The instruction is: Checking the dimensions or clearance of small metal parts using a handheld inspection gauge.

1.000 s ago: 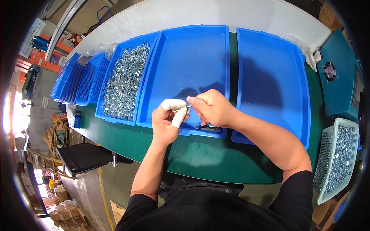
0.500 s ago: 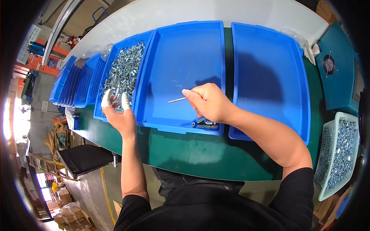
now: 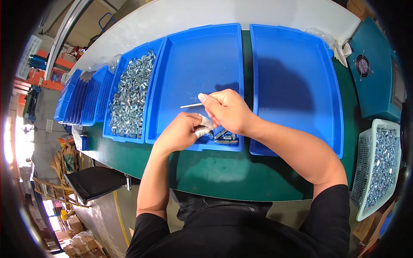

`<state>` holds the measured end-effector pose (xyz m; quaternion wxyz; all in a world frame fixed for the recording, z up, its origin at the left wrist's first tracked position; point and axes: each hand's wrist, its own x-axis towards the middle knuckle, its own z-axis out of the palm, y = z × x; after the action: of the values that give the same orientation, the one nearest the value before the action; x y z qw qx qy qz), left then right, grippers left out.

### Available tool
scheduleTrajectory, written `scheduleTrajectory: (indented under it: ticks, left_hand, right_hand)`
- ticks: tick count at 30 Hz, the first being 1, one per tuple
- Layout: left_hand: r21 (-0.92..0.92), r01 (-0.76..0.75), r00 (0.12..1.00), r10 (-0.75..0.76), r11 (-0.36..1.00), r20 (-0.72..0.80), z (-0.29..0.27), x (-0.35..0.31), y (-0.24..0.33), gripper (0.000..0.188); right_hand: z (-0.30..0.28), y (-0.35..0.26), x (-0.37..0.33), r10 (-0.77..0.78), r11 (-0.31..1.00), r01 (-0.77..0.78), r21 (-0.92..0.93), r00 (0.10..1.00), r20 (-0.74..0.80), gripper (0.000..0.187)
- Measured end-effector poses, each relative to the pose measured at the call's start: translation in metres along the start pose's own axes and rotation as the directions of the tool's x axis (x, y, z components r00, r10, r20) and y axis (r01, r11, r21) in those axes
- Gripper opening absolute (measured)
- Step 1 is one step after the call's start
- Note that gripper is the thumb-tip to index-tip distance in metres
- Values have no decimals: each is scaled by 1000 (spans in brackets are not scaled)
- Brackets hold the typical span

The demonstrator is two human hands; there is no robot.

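My right hand (image 3: 228,111) is closed around a thin metal rod (image 3: 190,105), whose free end points left over the middle blue tray (image 3: 198,56). Just below and to its left, my left hand (image 3: 180,132) has white coverings on its thumb and forefinger. Those fingers are drawn together at the tray's near right corner; what they hold, if anything, is too small to make out. Beside the fingertips, under my right hand, lies a small group of silvery metal pieces (image 3: 226,138). More such metal parts (image 3: 132,94) fill the left blue tray (image 3: 158,51).
To the right is another blue tray (image 3: 297,47). A pale green basket of small metal parts (image 3: 383,167) stands beyond it, below a teal machine with a fan (image 3: 370,73). Blue baskets (image 3: 95,96) stand at the left end of the green tabletop (image 3: 215,172).
My left hand has moved right, from over the left tray's metal parts to beside my right hand, and its fingers have drawn together. My right hand still holds the rod.
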<state>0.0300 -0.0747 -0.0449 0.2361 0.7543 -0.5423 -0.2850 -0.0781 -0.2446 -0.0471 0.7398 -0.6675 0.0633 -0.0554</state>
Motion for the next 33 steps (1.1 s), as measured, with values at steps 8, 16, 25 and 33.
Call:
scheduleTrajectory:
  ticks: [8,16,25,33]
  left_hand:
    - [-240,6,981,-52,971,-186,14,-10,1,15]
    - [-864,-309,810,-367,397,-458,18,-29,-9,12]
    - [-844,-369,777,-368,389,-510,22,-26,-12,15]
    - [-713,-284,754,-310,641,-579,24,-25,-6,13]
  right_hand:
    - [1,3,1,-8,1000,8,20,1000,-29,51]
    - [1,-1,-4,5,988,-2,-153,1000,20,51]
    - [-2,8,-2,-103,956,98,-277,995,-2,50]
    - [1,-3,-6,-254,824,236,-515,967,37,43]
